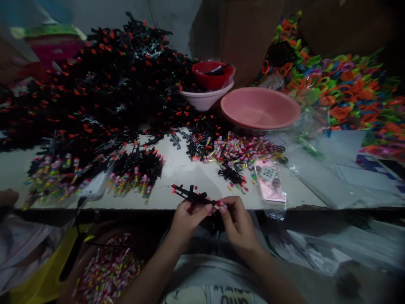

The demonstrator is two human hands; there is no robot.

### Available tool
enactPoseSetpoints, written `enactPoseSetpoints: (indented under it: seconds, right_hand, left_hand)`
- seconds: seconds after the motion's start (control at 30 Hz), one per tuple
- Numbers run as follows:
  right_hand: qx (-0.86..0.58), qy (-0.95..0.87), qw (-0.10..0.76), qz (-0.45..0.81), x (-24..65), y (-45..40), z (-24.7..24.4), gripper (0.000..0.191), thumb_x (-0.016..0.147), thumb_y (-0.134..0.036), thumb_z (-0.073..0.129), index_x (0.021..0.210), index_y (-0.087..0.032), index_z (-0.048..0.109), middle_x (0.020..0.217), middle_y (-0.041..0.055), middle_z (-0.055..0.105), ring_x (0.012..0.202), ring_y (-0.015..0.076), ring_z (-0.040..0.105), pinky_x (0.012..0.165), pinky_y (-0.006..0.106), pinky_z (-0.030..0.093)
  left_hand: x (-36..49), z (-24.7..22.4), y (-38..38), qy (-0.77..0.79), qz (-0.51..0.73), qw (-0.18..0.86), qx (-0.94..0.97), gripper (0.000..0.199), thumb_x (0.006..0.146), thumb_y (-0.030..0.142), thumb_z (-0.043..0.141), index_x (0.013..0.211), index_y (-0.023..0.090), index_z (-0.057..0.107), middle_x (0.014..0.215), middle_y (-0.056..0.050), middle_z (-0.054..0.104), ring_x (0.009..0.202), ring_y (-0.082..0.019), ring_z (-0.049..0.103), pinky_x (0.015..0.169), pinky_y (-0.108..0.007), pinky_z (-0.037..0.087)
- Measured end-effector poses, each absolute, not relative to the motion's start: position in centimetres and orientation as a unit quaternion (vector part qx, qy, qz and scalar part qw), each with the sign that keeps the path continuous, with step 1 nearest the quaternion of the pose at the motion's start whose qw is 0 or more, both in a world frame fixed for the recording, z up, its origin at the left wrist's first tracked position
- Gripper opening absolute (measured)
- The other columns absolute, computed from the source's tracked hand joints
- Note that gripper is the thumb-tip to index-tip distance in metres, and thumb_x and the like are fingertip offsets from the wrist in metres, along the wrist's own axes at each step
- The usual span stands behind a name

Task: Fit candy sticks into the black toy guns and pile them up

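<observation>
Over the table's front edge, my left hand (192,214) is closed on a black toy gun (193,193) with a red tip pointing left. My right hand (236,215) pinches a small red-capped tube (220,204) at the gun's right end; whether the two are joined is too small to tell. Beyond my hands lie a small heap of black toy guns (232,172) and a pile of pink-and-yellow candy tubes (242,147). On the left is a bundle of black guns with candy tubes on them (136,171).
A large mound of black toy guns (126,80) covers the back left. Behind the candy stand a pink basin (261,107) and a red bowl (210,80). Colourful plastic pieces (344,93) fill the right. At the left edge is another person's hand (8,197).
</observation>
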State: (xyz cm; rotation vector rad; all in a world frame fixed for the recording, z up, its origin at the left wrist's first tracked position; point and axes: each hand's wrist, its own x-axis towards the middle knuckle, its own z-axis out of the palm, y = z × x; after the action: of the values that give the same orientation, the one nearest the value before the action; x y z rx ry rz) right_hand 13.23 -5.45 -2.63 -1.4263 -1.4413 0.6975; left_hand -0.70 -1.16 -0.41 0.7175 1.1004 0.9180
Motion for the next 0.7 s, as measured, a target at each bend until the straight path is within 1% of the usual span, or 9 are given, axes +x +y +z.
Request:
enactPoseSetpoints:
  seconds: [0.13,0.27,0.43,0.5,0.57,0.63,0.7]
  right_hand:
    - [-0.598,-0.615,0.448,0.253,13.2,-5.3,-2.4,0.010,0.094,-0.028,0.042,0.097,-0.022,0.049,0.083,0.0012,0.064,0.073,0.0132,0.063,0.064,0.022,0.047]
    - [-0.590,-0.681,0.379,0.212,13.2,-5.3,-2.3,0.011,0.095,-0.025,0.039,0.094,-0.021,0.049,0.082,0.0023,0.065,0.073,0.0158,0.062,0.064,0.025,0.045]
    - [-0.590,-0.731,0.330,0.094,13.4,-5.1,-2.4,0.012,0.093,-0.029,0.044,0.094,-0.019,0.050,0.080,0.0035,0.063,0.069,0.0184,0.057,0.064,0.030,0.040]
    - [-0.575,-0.751,0.320,0.054,13.5,-5.0,-2.5,0.016,0.094,-0.034,0.045,0.093,-0.019,0.051,0.076,0.0033,0.062,0.066,0.0183,0.055,0.063,0.030,0.037]
    - [-0.560,-0.769,0.307,0.025,13.6,-4.9,-2.8,0.021,0.095,-0.036,0.042,0.087,-0.019,0.051,0.071,0.0027,0.061,0.062,0.0179,0.053,0.060,0.030,0.034]
    - [-0.556,-0.777,0.296,0.014,13.5,-4.7,-3.1,0.024,0.096,-0.034,0.040,0.079,-0.020,0.050,0.063,0.0015,0.058,0.057,0.0176,0.051,0.058,0.030,0.031]
    - [-0.557,-0.780,0.284,0.029,13.1,-4.5,-3.2,0.022,0.094,-0.031,0.042,0.077,-0.021,0.051,0.058,0.0003,0.055,0.054,0.0172,0.050,0.055,0.030,0.028]
  left_hand:
    - [-1.0,-0.5,-1.4,0.513,0.412,0.674,0.336,0.032,0.054,0.030,0.084,0.079,0.014,0.070,0.072,-0.002,0.073,0.068,-0.015,0.067,0.072,-0.026,0.054]
    - [-1.5,-1.0,-1.3,0.507,0.391,0.677,0.363,0.032,0.057,0.035,0.082,0.079,0.014,0.072,0.075,-0.005,0.074,0.071,-0.019,0.069,0.075,-0.030,0.055]
    - [-1.6,-1.3,-1.3,0.508,0.380,0.680,0.367,0.038,0.055,0.039,0.082,0.081,0.013,0.074,0.085,-0.009,0.075,0.086,-0.025,0.069,0.085,-0.035,0.053]
    - [-1.6,-1.5,-1.5,0.501,0.373,0.698,0.350,0.043,0.055,0.044,0.082,0.084,0.012,0.074,0.087,-0.010,0.075,0.089,-0.027,0.069,0.086,-0.037,0.052]
    - [-1.5,-1.7,-1.7,0.499,0.371,0.706,0.340,0.047,0.057,0.047,0.080,0.087,0.011,0.074,0.091,-0.012,0.075,0.090,-0.028,0.068,0.087,-0.038,0.051]
    - [-1.5,-1.7,-1.8,0.506,0.376,0.697,0.342,0.046,0.059,0.047,0.080,0.087,0.010,0.073,0.091,-0.012,0.075,0.089,-0.027,0.068,0.086,-0.038,0.051]
    - [-1.4,-1.7,-1.7,0.514,0.376,0.684,0.354,0.043,0.062,0.046,0.078,0.085,0.010,0.073,0.087,-0.012,0.075,0.086,-0.026,0.068,0.085,-0.037,0.051]
